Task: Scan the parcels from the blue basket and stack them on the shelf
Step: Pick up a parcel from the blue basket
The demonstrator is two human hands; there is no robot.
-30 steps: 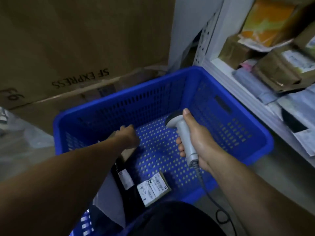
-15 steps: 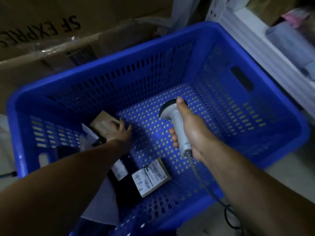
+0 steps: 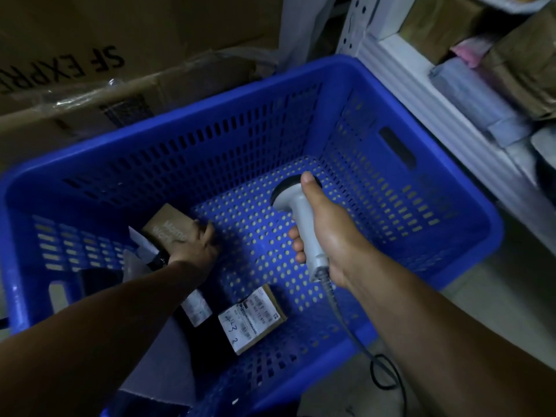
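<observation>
Our left hand [image 3: 195,248] has dropped onto the brown box [image 3: 167,225] at nine o'clock in the blue basket [image 3: 331,67], fingers curling round its edge. Our right hand [image 3: 328,233] grips the barcode scanner [image 3: 296,206], so a scan looks next.

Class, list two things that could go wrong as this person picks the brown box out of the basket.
1. The left hand grips the box only at one edge; it might slip back into the basket.
2. The scanner cable trails over the near rim and could snag.
</observation>
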